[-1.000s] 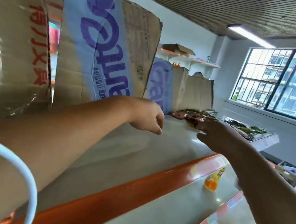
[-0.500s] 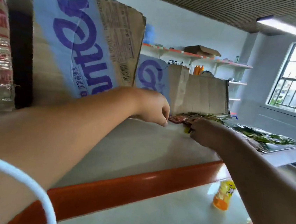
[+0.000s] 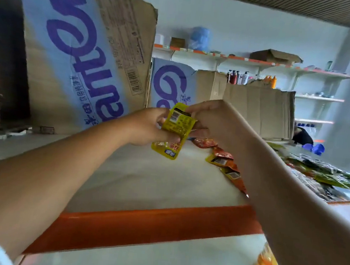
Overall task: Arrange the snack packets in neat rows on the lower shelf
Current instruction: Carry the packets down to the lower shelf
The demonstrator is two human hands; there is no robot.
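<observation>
My left hand (image 3: 148, 127) and right hand (image 3: 211, 121) both pinch a yellow packet (image 3: 178, 123) above the upper shelf (image 3: 143, 183), beside the loose pile (image 3: 223, 159). The lower shelf (image 3: 156, 262) shows one orange packet (image 3: 268, 264) (no rows): barely begun, I reckon.

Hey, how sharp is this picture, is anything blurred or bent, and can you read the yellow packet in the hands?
Head view: wide-angle distortion tilts the cardboard box; the yellow packet, held by left hand and right hand, is fairly sharp, barcode visible, print unreadable; the orange packet below is smeared; frame edges blur.
</observation>
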